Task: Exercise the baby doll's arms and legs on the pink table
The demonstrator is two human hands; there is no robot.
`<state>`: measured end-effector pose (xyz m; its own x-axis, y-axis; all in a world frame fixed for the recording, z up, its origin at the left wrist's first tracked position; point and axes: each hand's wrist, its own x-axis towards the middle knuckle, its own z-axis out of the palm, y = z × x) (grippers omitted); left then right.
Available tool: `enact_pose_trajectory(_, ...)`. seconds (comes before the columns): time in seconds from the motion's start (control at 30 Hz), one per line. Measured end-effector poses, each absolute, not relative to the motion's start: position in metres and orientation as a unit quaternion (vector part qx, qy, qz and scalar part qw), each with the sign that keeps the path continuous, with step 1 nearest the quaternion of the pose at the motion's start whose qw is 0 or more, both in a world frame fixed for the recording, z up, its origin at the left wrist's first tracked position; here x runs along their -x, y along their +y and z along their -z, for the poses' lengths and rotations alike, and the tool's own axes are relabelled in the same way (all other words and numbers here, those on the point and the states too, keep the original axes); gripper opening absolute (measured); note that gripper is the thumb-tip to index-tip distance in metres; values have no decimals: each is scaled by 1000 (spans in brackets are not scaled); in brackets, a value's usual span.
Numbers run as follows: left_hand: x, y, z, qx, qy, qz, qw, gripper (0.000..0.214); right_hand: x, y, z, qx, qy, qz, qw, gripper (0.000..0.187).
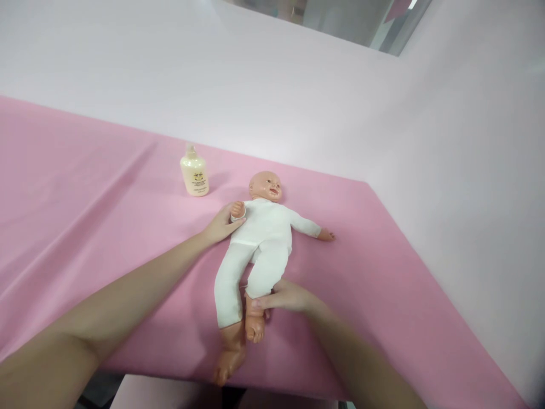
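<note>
A baby doll [267, 224] with a white cloth body lies face up on the pink-covered table, its head away from me and its bare feet toward me. My left hand [222, 224] is closed around the doll's arm on the left, near its small fist; part of my fingers is hidden behind the arm. Lower down, my right hand [283, 297] grips the doll's ankle on the right, thumb across the front and the other fingers mostly underneath. The doll's other arm stretches out to the right, and its other leg lies untouched.
A pump bottle [195, 175] of pale yellow liquid stands to the left of the doll's head. The pink cover [106, 187] has folds on the left. A white wall [170, 74] rises behind the table and along the right, with a window [340, 23] above.
</note>
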<state>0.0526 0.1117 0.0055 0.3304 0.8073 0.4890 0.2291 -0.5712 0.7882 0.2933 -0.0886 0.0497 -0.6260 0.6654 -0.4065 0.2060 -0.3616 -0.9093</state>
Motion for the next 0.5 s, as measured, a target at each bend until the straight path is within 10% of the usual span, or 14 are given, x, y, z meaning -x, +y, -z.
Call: enact_pose_trajectory(0.5, -53, 112, -5, -754, 344, -465, 311, 70, -293, -91, -53, 397, -544, -722, 161, 36)
